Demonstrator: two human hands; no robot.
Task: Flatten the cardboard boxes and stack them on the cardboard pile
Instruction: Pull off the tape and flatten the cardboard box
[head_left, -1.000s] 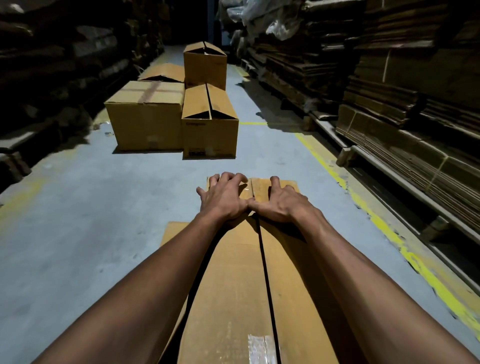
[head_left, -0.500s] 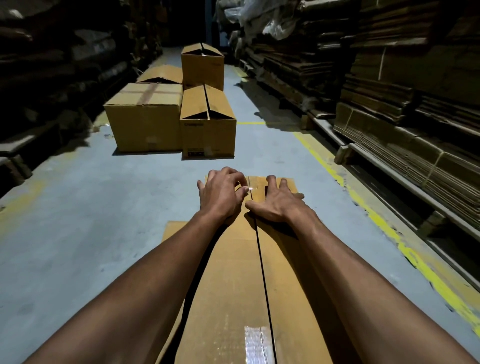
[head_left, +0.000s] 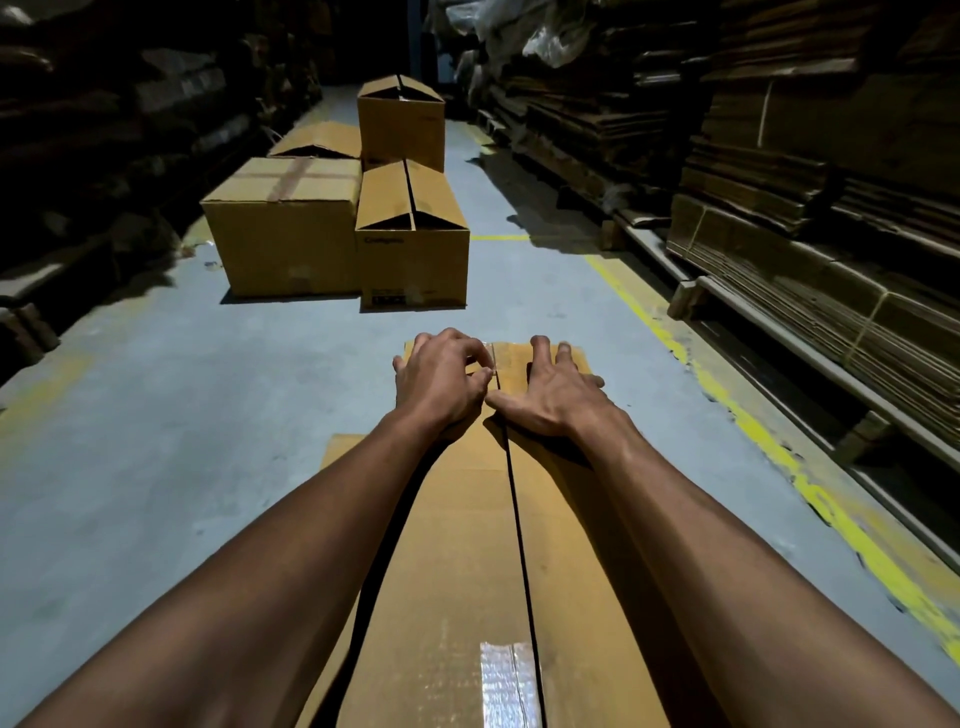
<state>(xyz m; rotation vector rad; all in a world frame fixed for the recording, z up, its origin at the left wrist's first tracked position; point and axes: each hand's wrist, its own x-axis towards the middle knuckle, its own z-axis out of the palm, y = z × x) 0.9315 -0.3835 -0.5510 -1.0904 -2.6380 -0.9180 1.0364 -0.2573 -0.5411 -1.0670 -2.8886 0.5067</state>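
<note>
Tape at the seam's far end is picked at by the curled left hand (head_left: 441, 382); the box (head_left: 457, 545), at 6 o'clock, is steadied by the spread right hand (head_left: 550, 392). A low, slow peel would spare the flaps.

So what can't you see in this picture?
- Head view: the near end of the box is cut off by the bottom edge.
- The left hand hides its own fingertips, so whether it pinches the tape is unclear.
- The print on the front box is too small to read.
- The left shelves are too dark.
</note>
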